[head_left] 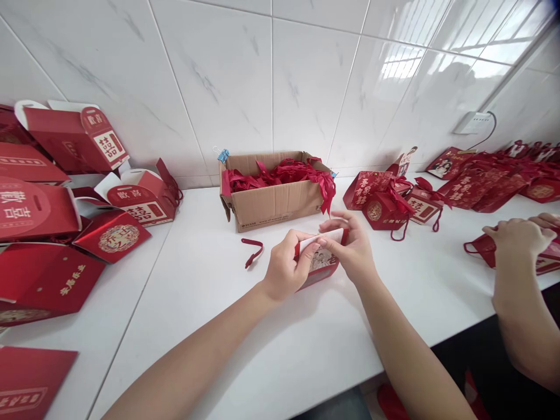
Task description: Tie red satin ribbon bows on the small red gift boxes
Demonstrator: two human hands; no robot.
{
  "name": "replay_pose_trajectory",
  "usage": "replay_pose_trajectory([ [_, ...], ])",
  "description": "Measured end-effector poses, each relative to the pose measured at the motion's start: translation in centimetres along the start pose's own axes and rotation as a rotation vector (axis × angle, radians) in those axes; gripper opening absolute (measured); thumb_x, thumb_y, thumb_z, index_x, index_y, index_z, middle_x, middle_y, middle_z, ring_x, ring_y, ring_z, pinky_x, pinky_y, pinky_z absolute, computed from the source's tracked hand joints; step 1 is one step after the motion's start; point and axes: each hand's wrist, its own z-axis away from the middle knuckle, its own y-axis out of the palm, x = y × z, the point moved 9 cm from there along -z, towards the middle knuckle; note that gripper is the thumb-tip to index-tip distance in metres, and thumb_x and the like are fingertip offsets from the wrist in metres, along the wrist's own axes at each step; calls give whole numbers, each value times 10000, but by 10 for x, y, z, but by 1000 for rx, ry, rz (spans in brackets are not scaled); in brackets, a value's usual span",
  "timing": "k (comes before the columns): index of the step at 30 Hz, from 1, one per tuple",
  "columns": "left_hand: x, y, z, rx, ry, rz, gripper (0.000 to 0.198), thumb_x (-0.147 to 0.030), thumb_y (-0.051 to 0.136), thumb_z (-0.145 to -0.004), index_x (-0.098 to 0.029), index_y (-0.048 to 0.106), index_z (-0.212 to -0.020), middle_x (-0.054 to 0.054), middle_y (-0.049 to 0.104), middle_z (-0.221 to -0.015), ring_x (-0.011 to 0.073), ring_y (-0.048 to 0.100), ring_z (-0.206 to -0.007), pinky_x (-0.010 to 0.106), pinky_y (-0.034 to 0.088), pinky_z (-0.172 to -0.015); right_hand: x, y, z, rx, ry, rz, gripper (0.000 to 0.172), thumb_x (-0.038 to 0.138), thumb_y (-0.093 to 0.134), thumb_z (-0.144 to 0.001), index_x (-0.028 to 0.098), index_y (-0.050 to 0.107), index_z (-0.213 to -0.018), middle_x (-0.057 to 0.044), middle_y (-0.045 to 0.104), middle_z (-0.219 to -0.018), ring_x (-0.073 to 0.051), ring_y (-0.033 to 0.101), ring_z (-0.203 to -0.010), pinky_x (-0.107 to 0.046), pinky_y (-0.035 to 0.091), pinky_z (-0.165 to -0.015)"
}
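Between my two hands, just above the white table, is a small red gift box (322, 259) with a white upper edge and a printed drawing on its front. My left hand (289, 259) is closed on its left side, thumb at the top edge. On the other side my right hand (349, 248) pinches the top edge with its thumb, the fingers curled behind. Part of the box is hidden by both hands. To the left of it lies a short dark red strap (252, 252). Behind stands a cardboard box (280, 205) holding many red ribbons (280, 174).
Red gift boxes (72, 137) are piled at the left. Finished-looking boxes with bows (385, 207) stand right of the cardboard box, more (476, 184) further right. A co-worker's hands (522, 236) handle a red box at the right edge. A tiled wall (245, 76) bounds the back.
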Motion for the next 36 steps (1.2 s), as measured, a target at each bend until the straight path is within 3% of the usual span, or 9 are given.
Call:
replay_pose_trajectory([
  [2, -1, -1, -7, 79, -3, 34, 101, -280, 546, -851, -191, 577, -888, 37, 693, -804, 136, 629, -672, 250, 498, -599, -8, 5, 0, 94, 109, 3, 324, 371, 796, -600, 198, 608, -799, 17, 627, -647, -140, 574, -545, -259, 462, -485],
  [4, -5, -1, -16, 233, -21, 57, 115, -292, 565, -834, -189, 613, -847, 37, 696, -772, 140, 623, -655, 251, 493, -583, -4, 6, 2, 102, 87, 29, 297, 372, 802, -591, 183, 573, -613, 37, 561, -528, -116, 511, -471, -240, 406, -427],
  [7, -14, -7, -26, 469, -92, 44, 103, -294, 599, -806, -213, 661, -788, 34, 707, -793, 158, 636, -709, 242, 482, -553, 19, 8, 9, 47, -135, 61, 306, 315, 799, -615, 187, 529, -549, 42, 526, -520, -108, 495, -479, -242, 398, -436],
  [12, -46, -23, -26, 655, -61, -81, 120, -206, 584, -787, -255, 693, -776, 24, 694, -750, 162, 622, -651, 245, 466, -491, 69, 18, 38, 23, -606, 127, 234, 213, 792, -645, 210, 558, -631, 20, 585, -590, -132, 532, -518, -290, 449, -475],
  [18, -73, -31, -22, 578, 4, -144, 308, -155, 568, -786, -284, 645, -1055, 22, 699, -884, 171, 638, -703, 267, 525, -602, 95, 16, 61, -18, -895, 303, 256, 194, 805, -636, 239, 573, -733, 32, 601, -591, -160, 599, -554, -325, 457, -499],
  [22, -82, -26, -16, 656, 55, -202, 299, -124, 507, -833, -263, 650, -1057, 19, 692, -963, 169, 637, -868, 281, 525, -767, 103, 16, 69, -80, -992, 367, 241, 175, 788, -661, 222, 566, -742, 33, 611, -600, -146, 608, -546, -303, 441, -484],
  [28, -86, -26, -14, 636, 101, -245, 252, -102, 501, -864, -229, 633, -1038, -14, 681, -1008, 119, 619, -921, 230, 497, -818, 108, 15, 72, -134, -1030, 362, 250, 98, 790, -632, 170, 568, -721, 6, 618, -599, -149, 605, -548, -302, 428, -489],
  [36, -92, -27, -14, 546, 252, -280, 266, -54, 524, -848, -221, 622, -1031, -27, 686, -1056, 111, 627, -957, 214, 494, -848, 106, 12, 70, -172, -1016, 373, 247, 133, 791, -648, 190, 562, -723, 18, 608, -592, -145, 598, -542, -306, 429, -501],
])
